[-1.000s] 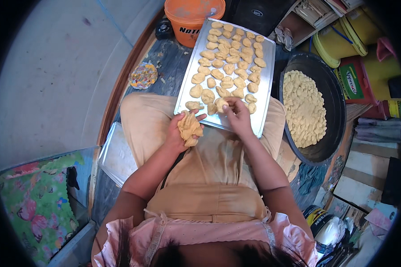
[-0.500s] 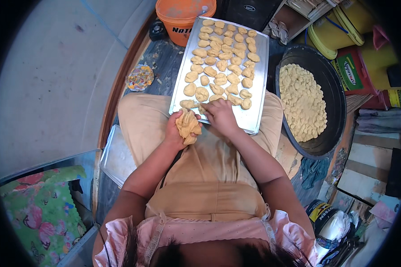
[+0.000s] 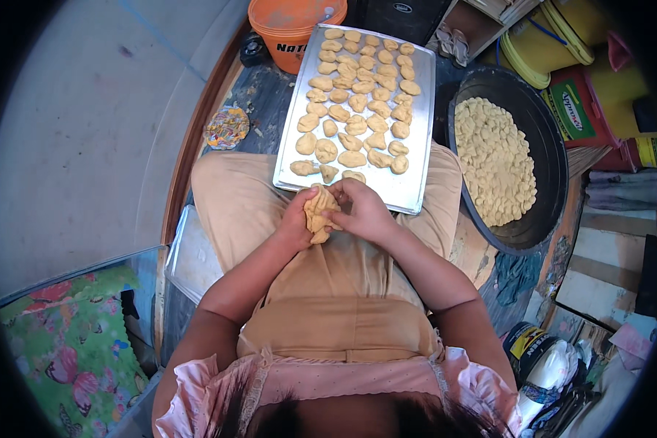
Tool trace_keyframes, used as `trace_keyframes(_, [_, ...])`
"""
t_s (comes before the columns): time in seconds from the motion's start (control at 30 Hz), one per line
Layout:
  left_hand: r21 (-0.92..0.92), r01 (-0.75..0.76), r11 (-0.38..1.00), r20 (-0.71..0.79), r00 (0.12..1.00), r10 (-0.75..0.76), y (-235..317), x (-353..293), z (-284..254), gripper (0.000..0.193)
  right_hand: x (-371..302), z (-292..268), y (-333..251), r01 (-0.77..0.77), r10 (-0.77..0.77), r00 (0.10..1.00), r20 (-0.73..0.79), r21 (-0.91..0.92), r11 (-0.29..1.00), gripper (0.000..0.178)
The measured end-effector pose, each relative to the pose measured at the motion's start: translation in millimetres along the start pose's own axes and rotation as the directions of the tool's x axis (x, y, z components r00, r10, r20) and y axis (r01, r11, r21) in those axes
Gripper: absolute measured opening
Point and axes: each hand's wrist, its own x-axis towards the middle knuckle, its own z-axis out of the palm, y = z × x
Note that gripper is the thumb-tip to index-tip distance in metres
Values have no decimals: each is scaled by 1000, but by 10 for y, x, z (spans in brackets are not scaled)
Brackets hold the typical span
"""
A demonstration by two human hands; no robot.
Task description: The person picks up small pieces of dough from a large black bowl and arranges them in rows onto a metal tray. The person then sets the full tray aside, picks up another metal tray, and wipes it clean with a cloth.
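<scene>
My left hand [image 3: 298,219] grips a lump of yellowish dough [image 3: 318,212] above my lap, just off the near edge of a metal baking tray [image 3: 409,191]. On the same lump, the fingers and thumb of my right hand [image 3: 363,210] pinch its right side. The tray rests tilted across my legs and bears rows of flattened dough pieces [image 3: 352,159], with a small pointed piece [image 3: 328,173] in the nearest row. Part of the dough lump is hidden by my fingers.
A large black basin [image 3: 551,219] to the right holds a heap of small dough pieces [image 3: 493,164]. An orange bucket [image 3: 288,44] stands beyond the tray. Yellow buckets [image 3: 536,47] are at the far right, and a round patterned mat [image 3: 227,128] lies left of the tray.
My right hand has left the tray's nearest row and come back to the dough lump. A small dough piece now lies uncovered there. My left hand has shifted slightly right with the lump.
</scene>
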Motion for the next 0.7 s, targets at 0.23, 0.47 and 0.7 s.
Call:
trace_keyframes(0.23, [33,101,994,-121,988,-97,-27,-16,47,40,-136,-185,175,80,-70,972,-223,37,996,28])
trace_keyframes(0.47, [86,170,982,-118,980,-160,-91,18,78,35,-163,-179,401,11,131,873,-469,287,958,15])
trace_keyframes(0.7, [-32,137,990,18,990,-137,-48,98,47,38,-212,-378,678,25,-254,909,-329,-568,823,18])
